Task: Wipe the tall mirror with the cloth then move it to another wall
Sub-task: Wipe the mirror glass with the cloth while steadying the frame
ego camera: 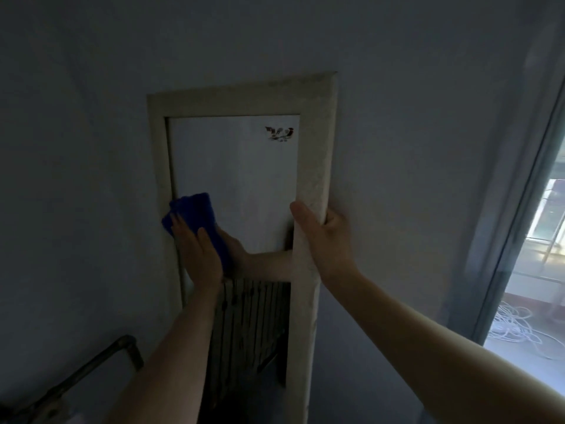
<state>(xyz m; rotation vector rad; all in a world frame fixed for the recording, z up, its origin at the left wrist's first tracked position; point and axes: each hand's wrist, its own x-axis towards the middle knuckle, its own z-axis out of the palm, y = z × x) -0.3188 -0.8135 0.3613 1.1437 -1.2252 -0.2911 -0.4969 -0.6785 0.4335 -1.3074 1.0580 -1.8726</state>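
A tall mirror (241, 166) in a pale, speckled frame leans against a dim grey wall. A small bird decal sits in its upper right corner. My left hand (198, 249) presses a folded blue cloth (195, 215) flat on the glass by the left frame edge, about halfway up. My right hand (324, 237) grips the right side of the frame, thumb on the front, fingers wrapped behind. The glass reflects my arm and a striped garment lower down.
A window or glass door (544, 240) with a grey frame stands at the right, with tangled white cable (513, 328) on the ledge outside. A dark metal rail (101, 362) crosses the bottom left corner. Bare wall surrounds the mirror.
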